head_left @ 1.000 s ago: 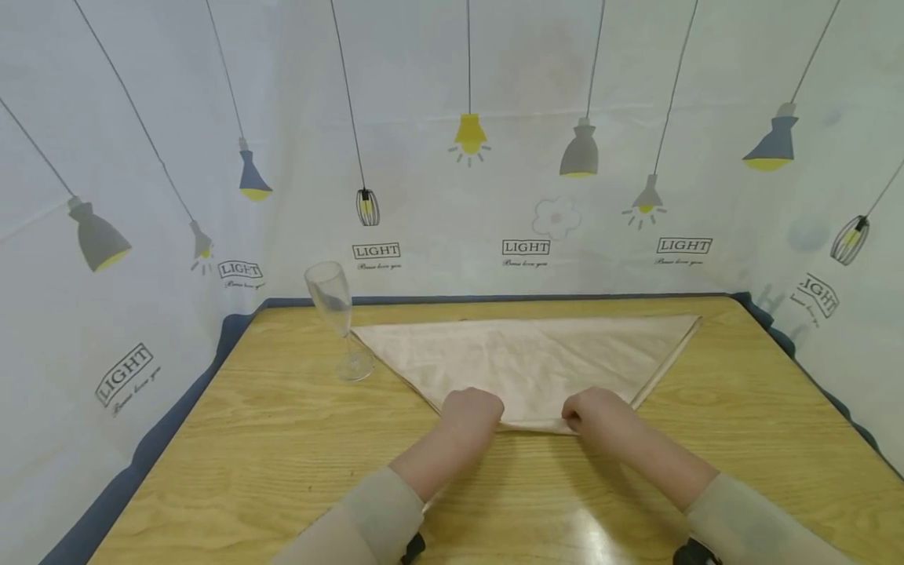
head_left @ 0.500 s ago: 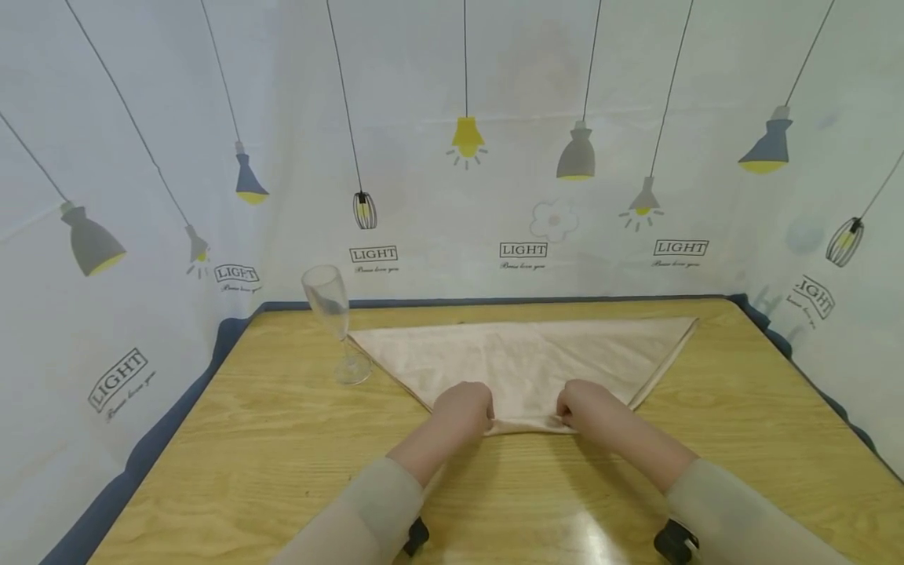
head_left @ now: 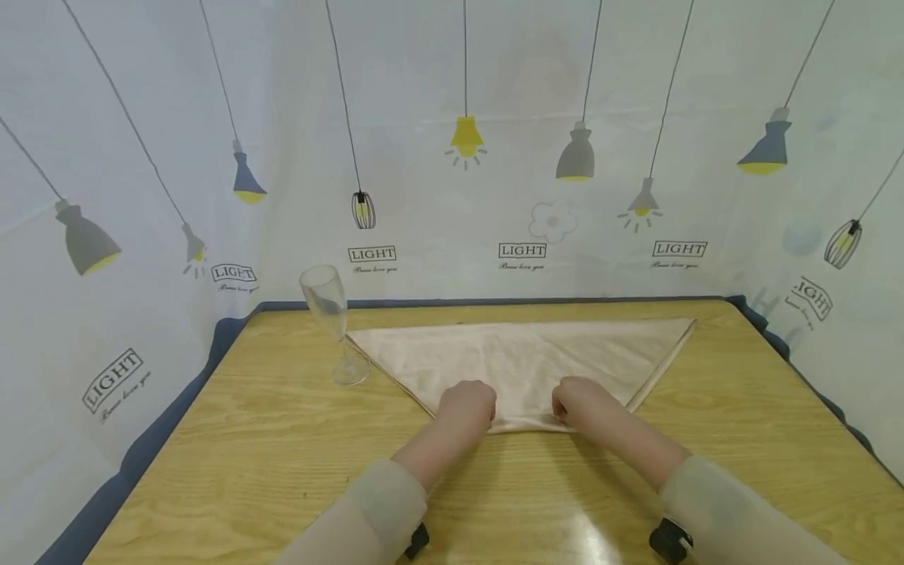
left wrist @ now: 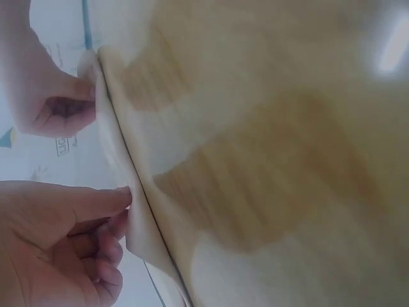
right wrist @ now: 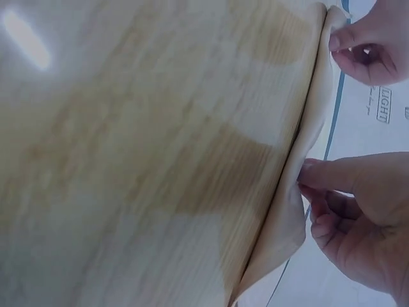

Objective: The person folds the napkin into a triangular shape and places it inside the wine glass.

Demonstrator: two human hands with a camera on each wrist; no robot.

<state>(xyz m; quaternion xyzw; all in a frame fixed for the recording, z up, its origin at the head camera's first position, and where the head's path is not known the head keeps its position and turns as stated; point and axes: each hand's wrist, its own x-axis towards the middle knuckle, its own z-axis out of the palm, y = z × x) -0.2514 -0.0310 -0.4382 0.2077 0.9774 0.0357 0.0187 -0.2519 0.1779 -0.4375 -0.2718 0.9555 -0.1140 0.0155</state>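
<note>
Presently my left hand (head_left: pixel 468 402) and right hand (head_left: pixel 588 403) pinch the near edge of the cloth (head_left: pixel 523 361) on the surface (head_left: pixel 233 439) beside the glass (head_left: pixel 332 311); level grips and even tension should hold that edge straight.

Curtained booth (head_left: pixel 410 141) around a wood-grain table (head_left: pixel 247 439); whether in a home, lab or studio cannot be determined.
Creased white sheeting (head_left: pixel 636 63) with a blue hem (head_left: pixel 224 333) lines three sides, printed with pendant lamps (head_left: pixel 576 159) and boxed "LIGHT" lettering (head_left: pixel 523 250).
</note>
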